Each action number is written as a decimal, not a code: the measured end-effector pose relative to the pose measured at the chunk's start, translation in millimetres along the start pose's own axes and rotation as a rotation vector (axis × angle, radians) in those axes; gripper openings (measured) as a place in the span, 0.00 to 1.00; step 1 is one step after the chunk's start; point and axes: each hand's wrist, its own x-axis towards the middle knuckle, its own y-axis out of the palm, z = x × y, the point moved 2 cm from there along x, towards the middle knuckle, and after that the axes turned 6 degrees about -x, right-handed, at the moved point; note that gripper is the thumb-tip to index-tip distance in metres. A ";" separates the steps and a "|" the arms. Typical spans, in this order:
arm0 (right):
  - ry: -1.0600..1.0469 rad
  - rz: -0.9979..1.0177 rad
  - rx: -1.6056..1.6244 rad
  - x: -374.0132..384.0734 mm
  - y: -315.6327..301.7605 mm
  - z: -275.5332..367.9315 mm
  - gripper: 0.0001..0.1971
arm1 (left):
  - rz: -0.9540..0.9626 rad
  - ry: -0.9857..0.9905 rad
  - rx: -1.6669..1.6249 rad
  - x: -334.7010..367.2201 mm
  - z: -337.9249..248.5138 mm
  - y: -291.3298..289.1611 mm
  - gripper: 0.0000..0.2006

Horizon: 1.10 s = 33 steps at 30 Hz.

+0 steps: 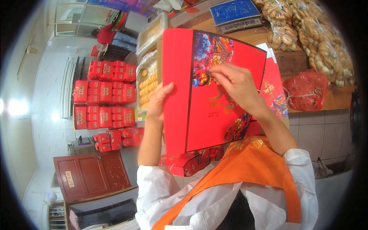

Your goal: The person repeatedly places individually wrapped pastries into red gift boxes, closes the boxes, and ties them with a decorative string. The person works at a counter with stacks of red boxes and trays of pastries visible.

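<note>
A large red gift box [224, 96] with colourful floral patterns and gold lettering is held upright in front of me. My left hand [159, 100] grips its left side, thumb on the near face and the other fingers largely hidden. Over the patterned upper part of the box, my right hand [237, 82] is closed in a pinch with its fingertips close to the surface. Whatever those fingertips hold, if anything, is too small to make out. Just right of the box lie flat red printed sheets [274, 90], partly covered by my right forearm.
Trays of round pastries [148, 86] stand to the left. A blue-topped scale [234, 15], bagged pastries [326, 46] and a red plastic bag [305, 92] rest on the wooden table. Stacked red boxes [105, 96] fill the left background; another person [111, 36] is farther back.
</note>
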 end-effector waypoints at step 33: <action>-0.164 0.500 -0.601 32.2 -0.9 -63.8 0.06 | 0.130 -0.140 0.211 68.6 72.2 43.1 0.12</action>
